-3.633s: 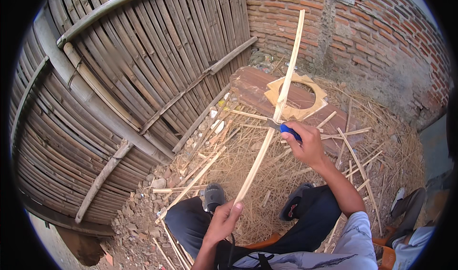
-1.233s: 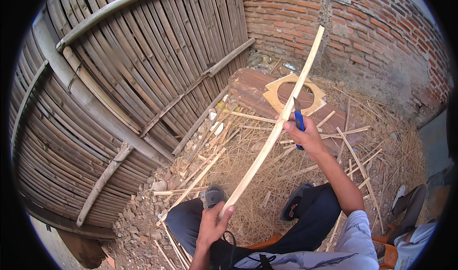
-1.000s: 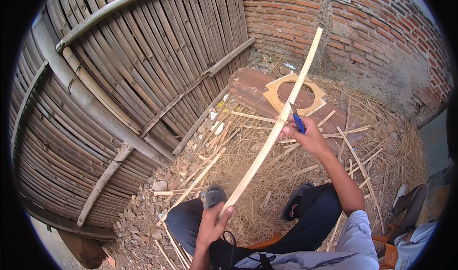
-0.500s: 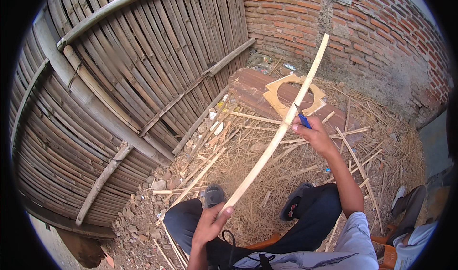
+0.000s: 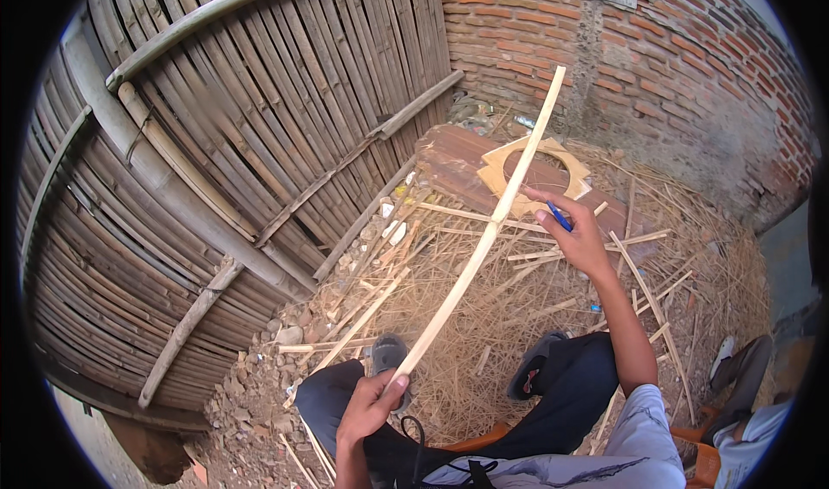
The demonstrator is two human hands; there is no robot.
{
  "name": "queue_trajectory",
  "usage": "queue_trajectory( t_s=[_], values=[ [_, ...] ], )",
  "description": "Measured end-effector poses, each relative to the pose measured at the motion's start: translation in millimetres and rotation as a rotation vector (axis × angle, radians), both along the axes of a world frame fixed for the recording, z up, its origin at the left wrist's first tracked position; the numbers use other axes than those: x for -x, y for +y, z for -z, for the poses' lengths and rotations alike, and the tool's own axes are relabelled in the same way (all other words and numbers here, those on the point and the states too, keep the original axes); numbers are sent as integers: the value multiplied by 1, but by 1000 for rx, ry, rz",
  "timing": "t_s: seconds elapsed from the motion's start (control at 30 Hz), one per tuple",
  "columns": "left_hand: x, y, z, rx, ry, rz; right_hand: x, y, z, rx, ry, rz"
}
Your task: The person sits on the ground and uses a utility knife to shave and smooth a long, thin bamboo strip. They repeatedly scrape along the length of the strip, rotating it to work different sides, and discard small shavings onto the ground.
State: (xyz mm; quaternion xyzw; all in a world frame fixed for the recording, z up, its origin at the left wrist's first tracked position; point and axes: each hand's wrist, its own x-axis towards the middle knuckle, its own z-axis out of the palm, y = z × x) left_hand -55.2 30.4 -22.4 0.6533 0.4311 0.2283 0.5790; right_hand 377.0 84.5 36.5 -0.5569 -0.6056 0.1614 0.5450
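Note:
My left hand (image 5: 367,410) is closed around the near end of a long, pale bamboo strip (image 5: 458,295). The strip slants up and away to the right, with a slight bend at a node near its middle. Just right of that node, my right hand (image 5: 580,240) grips a blue utility knife (image 5: 560,216). A small gap shows between these fingers and the strip. The knife's blade is hard to make out against the background. Beyond the strip, a light wooden board with a round hole (image 5: 572,168) lies on a brown panel (image 5: 453,157).
A bamboo wall (image 5: 285,118) rises on the left and a brick wall (image 5: 673,75) at the back. Straw, shavings and several cut strips (image 5: 371,308) litter the ground, with rubble (image 5: 250,403) at left. Another person's leg (image 5: 741,372) and an orange chair (image 5: 704,463) show at right.
The bamboo strip's far end has swung left. My right hand, earlier at the strip with the blade against it, now sits slightly to its right. My left hand has shifted slightly left.

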Motion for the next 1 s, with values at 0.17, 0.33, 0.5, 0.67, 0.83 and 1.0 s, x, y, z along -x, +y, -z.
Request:
queue_trajectory(
  t_s=[0.17, 0.33, 0.5, 0.67, 0.83, 1.0],
  values=[
    [-6, -1, 1, 6, -25, -89, 11, -2, -8, -82, -113, 112],
    [-22, -3, 5, -196, -12, -196, 31, -15, -24, 80, -279, 128],
    [-46, -6, -7, -212, -32, -254, 43, -24, -24, 58, -382, 37],
    [-63, -4, -18, -286, -5, -276, 60, -29, -21, 79, -350, -71],
    [-68, -1, -19, -330, -4, -261, 64, -32, -31, 256, -334, -106],
    [-79, -1, -26, -250, -72, -286, 72, -36, -21, 25, -370, -80]
  ],
)
